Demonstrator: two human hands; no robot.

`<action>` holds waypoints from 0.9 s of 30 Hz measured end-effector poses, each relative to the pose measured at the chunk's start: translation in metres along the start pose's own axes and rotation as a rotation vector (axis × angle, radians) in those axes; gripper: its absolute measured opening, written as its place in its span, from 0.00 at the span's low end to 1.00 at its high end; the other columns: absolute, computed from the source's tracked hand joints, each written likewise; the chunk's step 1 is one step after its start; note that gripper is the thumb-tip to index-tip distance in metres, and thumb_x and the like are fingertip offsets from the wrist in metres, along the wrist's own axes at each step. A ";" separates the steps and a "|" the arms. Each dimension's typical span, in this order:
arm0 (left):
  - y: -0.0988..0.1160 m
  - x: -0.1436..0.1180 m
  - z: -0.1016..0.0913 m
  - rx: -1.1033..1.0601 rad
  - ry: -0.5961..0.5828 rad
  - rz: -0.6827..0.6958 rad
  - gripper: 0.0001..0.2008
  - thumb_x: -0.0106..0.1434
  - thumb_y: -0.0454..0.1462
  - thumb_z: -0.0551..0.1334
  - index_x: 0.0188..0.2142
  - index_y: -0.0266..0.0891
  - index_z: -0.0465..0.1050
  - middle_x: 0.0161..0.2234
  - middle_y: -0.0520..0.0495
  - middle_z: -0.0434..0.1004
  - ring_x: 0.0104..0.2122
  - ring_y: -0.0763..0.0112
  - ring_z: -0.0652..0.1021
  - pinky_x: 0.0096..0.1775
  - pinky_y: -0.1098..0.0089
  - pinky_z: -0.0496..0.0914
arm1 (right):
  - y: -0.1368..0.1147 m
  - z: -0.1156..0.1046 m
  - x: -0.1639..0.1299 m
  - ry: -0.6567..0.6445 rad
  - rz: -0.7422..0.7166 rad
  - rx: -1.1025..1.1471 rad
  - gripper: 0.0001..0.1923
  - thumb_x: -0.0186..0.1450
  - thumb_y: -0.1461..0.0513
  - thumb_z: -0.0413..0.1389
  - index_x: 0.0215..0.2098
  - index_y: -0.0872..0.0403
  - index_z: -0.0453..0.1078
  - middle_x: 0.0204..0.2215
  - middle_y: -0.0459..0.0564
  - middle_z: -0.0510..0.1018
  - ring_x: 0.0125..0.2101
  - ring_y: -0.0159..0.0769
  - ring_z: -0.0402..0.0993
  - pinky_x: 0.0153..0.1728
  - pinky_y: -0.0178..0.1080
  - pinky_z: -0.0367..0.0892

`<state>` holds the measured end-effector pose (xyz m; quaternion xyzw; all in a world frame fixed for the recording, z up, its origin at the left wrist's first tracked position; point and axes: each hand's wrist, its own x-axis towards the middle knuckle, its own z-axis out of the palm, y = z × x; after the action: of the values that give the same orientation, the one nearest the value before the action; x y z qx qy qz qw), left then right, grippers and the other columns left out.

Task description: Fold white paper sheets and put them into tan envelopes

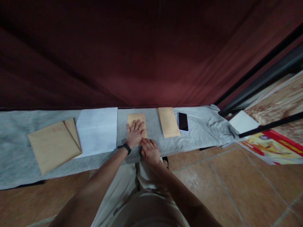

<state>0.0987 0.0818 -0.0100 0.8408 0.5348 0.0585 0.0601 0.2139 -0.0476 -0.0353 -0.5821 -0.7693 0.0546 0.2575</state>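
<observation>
left hand (135,132) flat, fingers spread on small envelope (136,124) mid grey cloth (203,132) | right hand (149,150) fingers loosely curled at near edge | press evenly; keep envelope square

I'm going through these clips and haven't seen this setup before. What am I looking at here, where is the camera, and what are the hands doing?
The one picture comes from a camera on a person's head, looking down at their own arms. The left hand, with a dark wristband, lies flat on a small brown envelope. The right hand rests at the envelope's near corner. Neither hand grips anything. They work on a grey cloth. Also there: a stack of brown envelopes, white paper, another brown envelope and a phone.
</observation>
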 end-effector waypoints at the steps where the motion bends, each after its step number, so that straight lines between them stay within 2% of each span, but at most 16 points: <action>1: 0.000 0.004 0.000 -0.008 -0.006 -0.009 0.29 0.75 0.47 0.44 0.72 0.46 0.54 0.75 0.47 0.46 0.73 0.49 0.46 0.67 0.33 0.40 | 0.000 -0.001 0.000 0.001 -0.007 0.002 0.25 0.70 0.64 0.52 0.64 0.58 0.67 0.64 0.57 0.71 0.63 0.43 0.66 0.67 0.49 0.57; 6: -0.004 0.021 0.002 -0.039 -0.027 -0.042 0.30 0.74 0.48 0.43 0.72 0.49 0.53 0.75 0.46 0.45 0.73 0.46 0.45 0.65 0.28 0.38 | 0.000 -0.004 -0.001 0.006 -0.031 0.005 0.24 0.69 0.64 0.54 0.63 0.56 0.68 0.65 0.56 0.70 0.64 0.44 0.64 0.67 0.49 0.57; 11: -0.009 0.033 0.004 -0.022 0.003 -0.064 0.30 0.74 0.49 0.43 0.72 0.48 0.53 0.75 0.43 0.44 0.73 0.46 0.46 0.66 0.31 0.39 | 0.001 -0.005 0.000 -0.011 -0.032 0.017 0.23 0.70 0.62 0.55 0.62 0.52 0.69 0.65 0.53 0.70 0.64 0.43 0.64 0.67 0.49 0.57; 18: -0.017 0.045 0.000 -0.011 -0.037 -0.120 0.31 0.74 0.50 0.44 0.73 0.47 0.51 0.75 0.42 0.43 0.73 0.49 0.46 0.68 0.37 0.41 | 0.001 -0.007 0.002 -0.029 -0.029 0.026 0.22 0.69 0.62 0.55 0.62 0.52 0.70 0.65 0.53 0.70 0.65 0.44 0.64 0.67 0.49 0.56; 24: -0.017 0.043 0.002 0.011 -0.023 -0.143 0.32 0.75 0.49 0.42 0.73 0.42 0.50 0.75 0.40 0.43 0.73 0.51 0.47 0.69 0.42 0.41 | 0.000 -0.005 0.001 -0.016 -0.027 0.021 0.23 0.69 0.61 0.55 0.62 0.52 0.69 0.65 0.54 0.70 0.65 0.43 0.63 0.67 0.49 0.55; 27: -0.018 0.033 0.004 0.022 -0.026 -0.098 0.30 0.75 0.48 0.41 0.73 0.45 0.51 0.75 0.43 0.45 0.74 0.52 0.47 0.69 0.42 0.41 | -0.001 -0.003 0.000 0.003 -0.024 0.023 0.24 0.69 0.62 0.55 0.63 0.54 0.68 0.64 0.55 0.71 0.64 0.43 0.64 0.67 0.49 0.55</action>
<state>0.0975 0.1192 -0.0152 0.8150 0.5751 0.0387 0.0604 0.2144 -0.0488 -0.0327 -0.5700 -0.7751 0.0593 0.2660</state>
